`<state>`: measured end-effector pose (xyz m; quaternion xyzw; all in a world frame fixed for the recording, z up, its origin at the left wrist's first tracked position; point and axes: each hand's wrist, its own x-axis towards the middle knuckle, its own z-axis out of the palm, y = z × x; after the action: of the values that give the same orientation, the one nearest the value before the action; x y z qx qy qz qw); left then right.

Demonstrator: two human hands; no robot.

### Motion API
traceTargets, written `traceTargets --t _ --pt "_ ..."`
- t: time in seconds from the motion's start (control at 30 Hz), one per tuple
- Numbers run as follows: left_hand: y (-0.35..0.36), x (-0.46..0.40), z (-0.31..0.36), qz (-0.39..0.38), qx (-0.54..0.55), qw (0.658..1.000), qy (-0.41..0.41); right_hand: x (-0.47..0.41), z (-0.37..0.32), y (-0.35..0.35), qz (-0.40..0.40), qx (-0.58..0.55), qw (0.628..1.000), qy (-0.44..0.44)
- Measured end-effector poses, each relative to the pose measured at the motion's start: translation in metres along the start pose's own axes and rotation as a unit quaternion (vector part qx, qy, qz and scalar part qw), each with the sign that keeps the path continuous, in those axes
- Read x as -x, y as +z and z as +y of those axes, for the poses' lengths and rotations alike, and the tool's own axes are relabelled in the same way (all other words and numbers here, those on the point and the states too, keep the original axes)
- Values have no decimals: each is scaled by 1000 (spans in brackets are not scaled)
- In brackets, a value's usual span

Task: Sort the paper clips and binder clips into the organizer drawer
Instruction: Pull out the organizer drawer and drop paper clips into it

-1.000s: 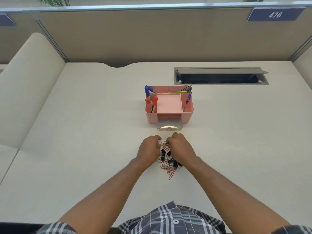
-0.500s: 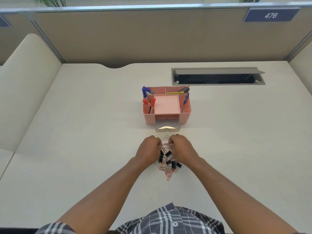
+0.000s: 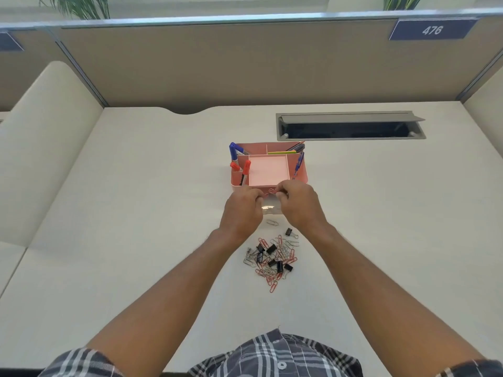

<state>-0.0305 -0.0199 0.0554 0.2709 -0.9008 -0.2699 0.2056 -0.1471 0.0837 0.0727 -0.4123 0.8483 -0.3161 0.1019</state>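
A loose heap of paper clips (image 3: 275, 263) and black binder clips (image 3: 270, 250), pink, silver and black mixed together, lies on the pale surface (image 3: 136, 240) a little nearer the person than the pink desk organizer (image 3: 302, 176). One silver paper clip (image 3: 272, 222) lies apart, between the heap and the organizer, and one binder clip (image 3: 290, 232) sits at the heap's far right edge.

The organizer's small clear drawer (image 3: 269, 209) is pulled out toward the person at the organizer's front. Both hands are raised just above it. The left hand (image 3: 241, 210) and the right hand (image 3: 300, 204) have fingertips drawn together, each pinching pink paper clips (image 3: 272, 191) held between them over the drawer. Exactly how many clips they hold is too small to tell.

Pens and markers (image 3: 239, 165) stand in the organizer's outer compartments; its square middle tray looks bare. Behind the organizer, a grey cable hatch (image 3: 351, 125) is set into the surface, and a partition wall carries a plate reading 476 (image 3: 432, 29).

The work seems to be at an early stage: the drawer's contents are mostly hidden by the hands, and nearly the whole heap remains on the surface to be sorted.
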Motion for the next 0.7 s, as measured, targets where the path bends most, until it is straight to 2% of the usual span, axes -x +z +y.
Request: traceTargets --t 0.07,0.23,0.33,0.43,0.57,0.7 --pt "0 -4 1 -5 5 1000 0 -1 1 1 -4 7 1000 -5" --pt "0 24 -6 16 40 999 21 27 12 2 54 -20 998 -17" --pt "13 53 -20 -26 36 999 -10 50 26 21 -20 60 998 14" --pt "29 67 -33 -105 6 992 -65 58 35 44 -96 143 985 23" --pt "36 65 -44 -154 -15 983 -97 50 36 61 -98 180 979 26" --pt "39 61 -48 -159 -32 983 -87 47 33 68 -88 212 973 27"
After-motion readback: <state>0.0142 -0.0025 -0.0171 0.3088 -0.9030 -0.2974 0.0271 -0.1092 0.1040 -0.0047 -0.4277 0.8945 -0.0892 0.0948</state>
